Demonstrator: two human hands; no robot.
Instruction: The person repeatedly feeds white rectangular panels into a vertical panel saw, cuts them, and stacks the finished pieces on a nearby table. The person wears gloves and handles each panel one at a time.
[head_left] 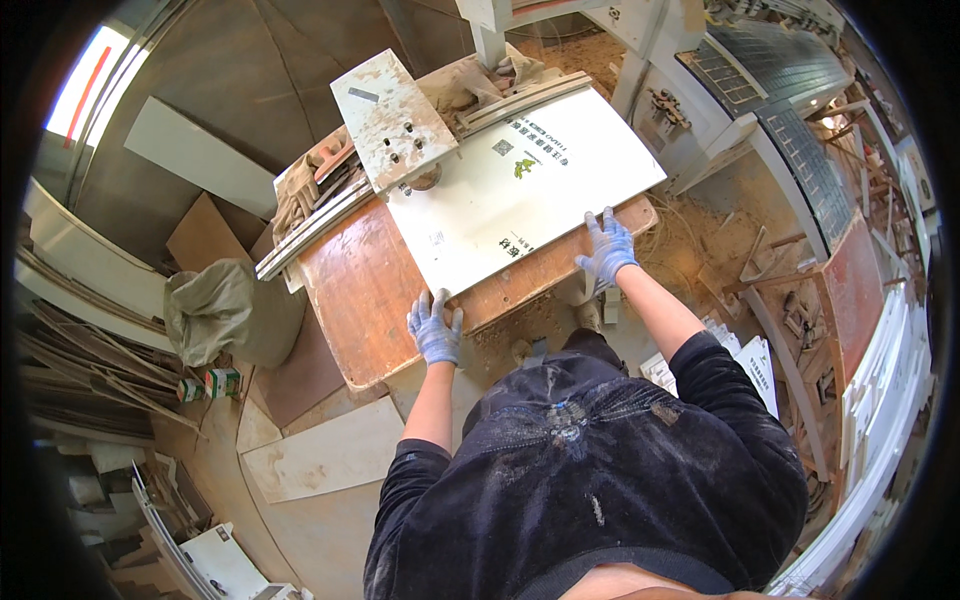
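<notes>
A white board (530, 190) with printed marks lies flat on a worn brown wooden worktable (375, 320). At the board's near left corner, my left hand (434, 330), in a grey-blue glove, touches the edge with its fingers stretched out. My right hand (608, 250), gloved alike, rests on the near edge farther right, fingers spread. Neither hand wraps round the board; my thumbs' undersides are hidden. Over the board's far left part reaches a dusty white machine head (393, 120) with several dark knobs, and a round part (427, 180) sits beneath it.
Wooden strips (525, 103) run along the board's far side. Brown gloves (296, 195) lie at the table's left end. A stuffed greenish sack (225, 312) stands left on the floor, near a loose pale panel (325, 450). Sawdust covers the floor at right, beside a dark slatted conveyor (790, 150).
</notes>
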